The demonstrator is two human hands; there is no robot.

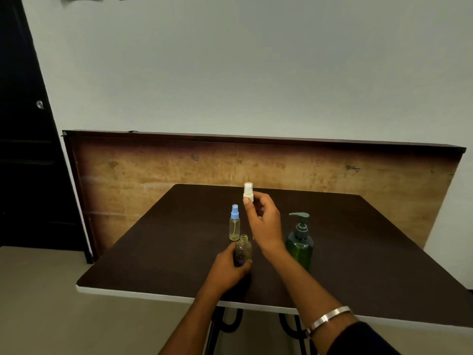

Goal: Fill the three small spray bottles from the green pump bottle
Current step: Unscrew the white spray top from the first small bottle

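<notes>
Open bottle, neck uncapped, upright near table centre; left hand curled around its lower body. Right hand raised above it, fingers pinching white spray cap. Blue-capped bottle stands just behind left, some yellowish liquid inside. Green pump bottle upright to the right, near right forearm. Third spray bottle not seen. Metal bangle on right wrist.

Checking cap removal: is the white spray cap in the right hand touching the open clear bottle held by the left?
Apart. Head view shows the white spray cap raised well above the open clear bottle's neck.
</notes>
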